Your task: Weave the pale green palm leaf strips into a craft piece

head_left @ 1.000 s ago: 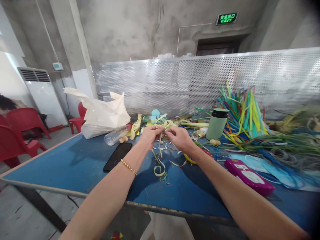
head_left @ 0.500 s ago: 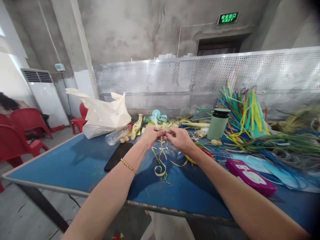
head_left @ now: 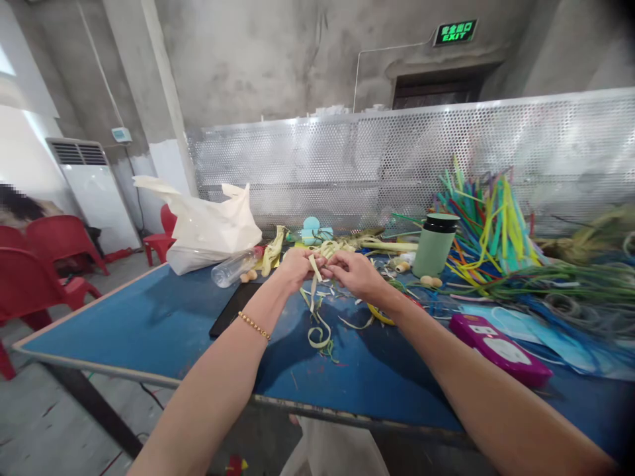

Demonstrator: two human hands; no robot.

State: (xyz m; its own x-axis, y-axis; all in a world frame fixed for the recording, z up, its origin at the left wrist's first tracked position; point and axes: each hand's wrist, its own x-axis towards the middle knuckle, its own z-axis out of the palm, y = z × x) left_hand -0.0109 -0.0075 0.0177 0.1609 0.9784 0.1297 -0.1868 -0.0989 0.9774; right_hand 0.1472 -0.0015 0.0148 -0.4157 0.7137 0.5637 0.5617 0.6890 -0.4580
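Note:
My left hand [head_left: 296, 266] and my right hand [head_left: 355, 272] meet fingertip to fingertip above a blue table [head_left: 149, 324]. Both pinch a pale yellow-green leaf strip [head_left: 314, 291] that hangs down between them and curls at its lower end on the table top. Short cut bits of the same strip lie scattered under my hands. A gold bead bracelet [head_left: 254, 326] sits on my left wrist.
A black phone [head_left: 231, 309] lies left of my hands, with a clear bottle [head_left: 233, 266] and a white plastic bag [head_left: 208, 228] behind it. A green flask [head_left: 434, 244], a bundle of coloured strips [head_left: 483, 221] and a purple case [head_left: 501, 349] are at the right. Red chairs [head_left: 40, 261] stand at the left.
My hands have stayed together and shifted slightly while working the strip; its upper end now points down-left between my fingers. The view has drifted a little.

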